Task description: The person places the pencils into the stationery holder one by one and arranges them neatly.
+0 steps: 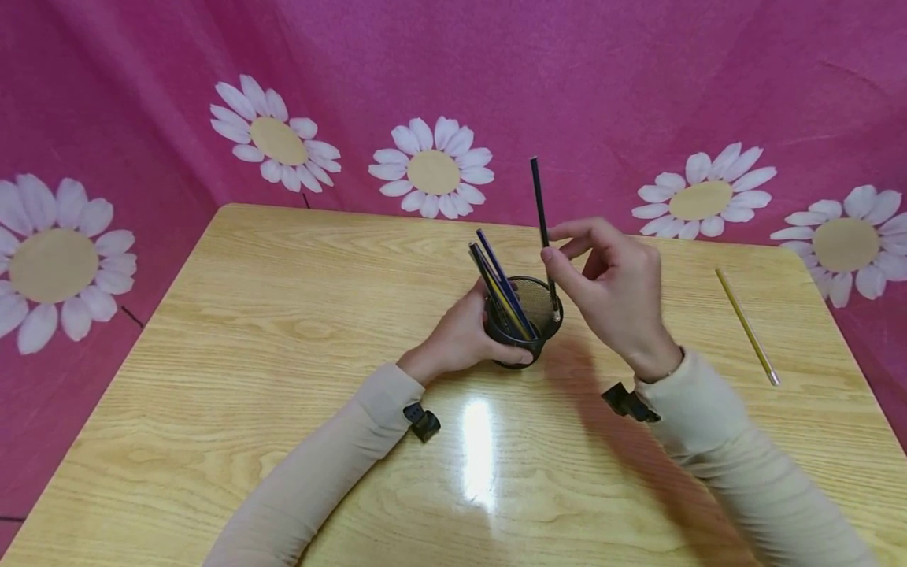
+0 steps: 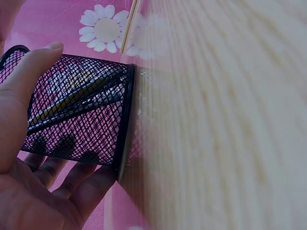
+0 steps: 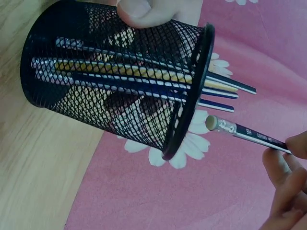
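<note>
My left hand [image 1: 460, 332] curls round a black mesh pencil cup [image 3: 100, 108], thumb on one side and fingers on the other. Several pencils [image 1: 498, 277], dark, blue and yellow ones, lean inside the cup toward the left. Between thumb and fingertips, my right hand [image 1: 620, 287] pinches a black pencil [image 1: 539, 193] held nearly upright, eraser end down. In the right wrist view that eraser tip [image 3: 211, 122] is just beyond the cup's rim, apart from the other pencils. The cup's base is by the tabletop; whether it touches is hard to tell.
A yellow pencil [image 1: 747, 327] lies on the wooden table [image 1: 283, 315], right of my right hand. Behind the table hangs a pink cloth [image 1: 567, 79] with large white flowers. Dark wrist devices sit on both sleeves.
</note>
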Available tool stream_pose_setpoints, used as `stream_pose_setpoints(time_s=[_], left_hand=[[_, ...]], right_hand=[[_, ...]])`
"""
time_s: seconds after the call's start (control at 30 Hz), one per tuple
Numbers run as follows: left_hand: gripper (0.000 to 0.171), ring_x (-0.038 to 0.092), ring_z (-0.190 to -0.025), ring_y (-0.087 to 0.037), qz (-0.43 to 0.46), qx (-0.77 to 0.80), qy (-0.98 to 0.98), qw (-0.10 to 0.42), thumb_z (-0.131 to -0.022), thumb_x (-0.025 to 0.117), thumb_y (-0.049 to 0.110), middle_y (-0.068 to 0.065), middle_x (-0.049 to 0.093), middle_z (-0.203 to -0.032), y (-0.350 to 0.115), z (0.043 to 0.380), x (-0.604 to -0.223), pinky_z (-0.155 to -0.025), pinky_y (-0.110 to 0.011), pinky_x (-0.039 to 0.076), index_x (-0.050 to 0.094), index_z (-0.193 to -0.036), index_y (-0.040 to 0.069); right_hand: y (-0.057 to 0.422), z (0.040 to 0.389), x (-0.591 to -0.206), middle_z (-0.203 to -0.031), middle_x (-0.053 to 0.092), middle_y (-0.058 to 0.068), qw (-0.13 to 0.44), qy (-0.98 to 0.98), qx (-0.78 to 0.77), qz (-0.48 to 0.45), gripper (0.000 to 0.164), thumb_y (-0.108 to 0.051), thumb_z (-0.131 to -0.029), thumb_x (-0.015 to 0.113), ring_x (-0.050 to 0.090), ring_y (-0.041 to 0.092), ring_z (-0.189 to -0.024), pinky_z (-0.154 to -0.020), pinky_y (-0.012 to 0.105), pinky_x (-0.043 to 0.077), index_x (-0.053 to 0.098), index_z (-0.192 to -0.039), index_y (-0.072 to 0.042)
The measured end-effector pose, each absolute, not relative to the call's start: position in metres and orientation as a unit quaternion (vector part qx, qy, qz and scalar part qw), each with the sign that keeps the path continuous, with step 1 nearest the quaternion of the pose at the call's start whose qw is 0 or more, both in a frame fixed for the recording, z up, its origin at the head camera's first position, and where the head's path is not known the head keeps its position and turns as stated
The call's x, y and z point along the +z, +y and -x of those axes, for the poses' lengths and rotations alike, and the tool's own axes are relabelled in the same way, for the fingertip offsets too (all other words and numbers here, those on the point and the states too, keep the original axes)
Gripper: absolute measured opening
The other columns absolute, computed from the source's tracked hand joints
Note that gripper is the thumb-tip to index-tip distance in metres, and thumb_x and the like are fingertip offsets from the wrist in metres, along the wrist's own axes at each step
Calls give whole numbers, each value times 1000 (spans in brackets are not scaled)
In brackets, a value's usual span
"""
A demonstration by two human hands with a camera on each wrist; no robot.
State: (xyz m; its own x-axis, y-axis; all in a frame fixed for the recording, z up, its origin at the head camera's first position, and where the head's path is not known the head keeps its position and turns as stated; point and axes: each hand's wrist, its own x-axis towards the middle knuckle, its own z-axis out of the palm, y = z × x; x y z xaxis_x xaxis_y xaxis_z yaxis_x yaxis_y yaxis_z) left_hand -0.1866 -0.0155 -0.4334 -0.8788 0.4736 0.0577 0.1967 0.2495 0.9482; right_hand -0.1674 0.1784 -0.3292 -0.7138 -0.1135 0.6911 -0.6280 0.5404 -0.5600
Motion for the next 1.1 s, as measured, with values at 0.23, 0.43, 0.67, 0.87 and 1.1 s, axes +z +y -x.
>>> stream_pose_setpoints(time_s=[0.23, 0.43, 0.67, 0.87, 1.1], left_hand=[[103, 61, -120, -14, -217, 569, 785, 117, -64, 101, 22, -5, 60, -140, -15, 186, -434, -109, -32, 45, 41, -148, 13], [102, 62, -118, -12, -222, 570, 783, 117, -65, 100, 21, -6, 64, -135, -16, 185, -433, -108, -33, 46, 40, -148, 15], [99, 62, -117, -11, -220, 569, 784, 118, -66, 100, 20, -1, 66, -132, -16, 185, -433, -107, -33, 46, 42, -147, 20], [96, 63, -117, -11, -216, 576, 779, 122, -67, 99, 17, 2, 66, -129, -16, 185, -434, -107, -32, 46, 42, -145, 22], [98, 63, -117, -10, -221, 589, 768, 121, -67, 99, 15, 3, 67, -128, -15, 186, -434, -107, -31, 46, 41, -146, 21]], right_hand=[[175, 169, -338, -77, 75, 2, 293, -833, 409, -230, 14, -11, -90, 79, 42, 4, -47, -45, 17, 30, 77, -103, -9], [173, 168, -347, -77, 75, 2, 272, -852, 386, -226, 16, -13, -90, 80, 44, 7, -49, -45, 17, 31, 75, -105, -8], [169, 167, -354, -76, 75, 0, 246, -867, 374, -220, 15, -12, -90, 79, 47, 9, -49, -44, 17, 33, 75, -103, -9], [168, 166, -358, -75, 74, -2, 228, -878, 359, -221, 16, -15, -89, 80, 49, 9, -50, -44, 18, 34, 74, -102, -9], [167, 166, -362, -75, 74, -2, 215, -890, 333, -226, 14, -17, -90, 80, 49, 7, -50, -45, 23, 36, 74, -101, -11]])
